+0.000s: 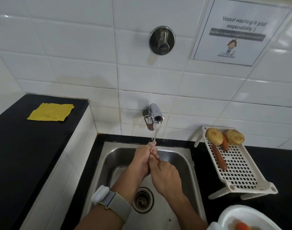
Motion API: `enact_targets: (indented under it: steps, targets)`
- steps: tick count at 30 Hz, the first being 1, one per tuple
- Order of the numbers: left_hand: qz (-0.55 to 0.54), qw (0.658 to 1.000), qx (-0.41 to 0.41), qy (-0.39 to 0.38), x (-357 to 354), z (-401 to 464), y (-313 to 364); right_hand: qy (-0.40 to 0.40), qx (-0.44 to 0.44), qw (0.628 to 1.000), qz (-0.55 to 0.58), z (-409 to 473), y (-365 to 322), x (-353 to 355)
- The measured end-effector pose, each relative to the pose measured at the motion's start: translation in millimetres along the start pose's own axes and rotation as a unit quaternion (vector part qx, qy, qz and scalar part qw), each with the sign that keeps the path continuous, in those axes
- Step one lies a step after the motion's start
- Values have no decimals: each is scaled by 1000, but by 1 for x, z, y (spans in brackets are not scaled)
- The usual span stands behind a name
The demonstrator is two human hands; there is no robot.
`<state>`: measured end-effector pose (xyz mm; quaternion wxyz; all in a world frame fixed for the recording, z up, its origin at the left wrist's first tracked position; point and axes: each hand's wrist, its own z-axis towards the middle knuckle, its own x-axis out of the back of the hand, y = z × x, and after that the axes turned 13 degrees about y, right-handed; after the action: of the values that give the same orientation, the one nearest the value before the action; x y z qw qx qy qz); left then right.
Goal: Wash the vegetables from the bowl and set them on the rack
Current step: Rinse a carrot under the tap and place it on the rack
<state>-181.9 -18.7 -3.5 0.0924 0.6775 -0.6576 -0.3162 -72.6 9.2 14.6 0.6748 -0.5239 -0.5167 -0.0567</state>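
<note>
Running from the wall tap (156, 116), a thin stream of water falls onto both hands, which are held together over the steel sink (180, 157). The left hand (142, 161) is closed, its fingers curled round the upper part of a vegetable directly under the stream. The right hand (166, 177) is likewise closed, its grip wrapped round the lower part of the same item. Only a small orange patch (157, 162) shows between the two hands; it is probably a carrot, but most of it is covered by the fingers. A watch with a pale band (111, 199) sits on the left wrist. The sink drain (143, 200) lies below the forearms.

On the black surface (264, 211) right of the sink stands a perforated plastic rack (238, 170). Its far end carries two potatoes, the left potato (214, 136) and the right potato (234, 137), with a short carrot (225, 143) between them. A longer carrot (219, 156) lies on the grid, its far tip just beside the left potato.

A white bowl (238, 214) sits at the lower right edge of the view, on the same surface, near the rack. An orange vegetable (243, 226) lies inside it, partly cut off by the frame.

On the raised black ledge left of the sink lies a yellow cloth (50, 112). A printed notice (239, 32) is fixed to the white tiled wall, above and to the right of a round wall valve (161, 40).
</note>
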Motion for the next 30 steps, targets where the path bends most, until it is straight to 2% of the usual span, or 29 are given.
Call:
enact_targets:
  steps: [4, 10, 14, 19, 22, 24, 27, 30]
  targets:
    - [-39, 999, 10, 17, 4, 9, 4, -10, 36, 999, -37, -9, -4, 2]
    - [-1, 1000, -30, 2, -1, -6, -9, -2, -39, 999, -4, 2, 1, 2]
    - [-2, 999, -33, -16, -1, -8, -8, 7, 24, 994, -106, 2, -2, 11]
    - [-30, 998, 0, 57, 3, 7, 0, 30, 76, 988, -134, -11, -9, 6]
    - [-28, 997, -9, 73, 5, 3, 0, 67, 91, 991, -65, -8, -5, -1]
    - [-6, 998, -12, 54, 11, -8, -4, 70, 101, 992, 14, -4, -3, -4]
    - [21, 999, -47, -8, 21, -22, -14, 72, 71, 983, 150, 0, -4, -7]
    - [27, 998, -58, 19, 19, -32, -16, 41, 26, 975, 215, 8, -8, -14]
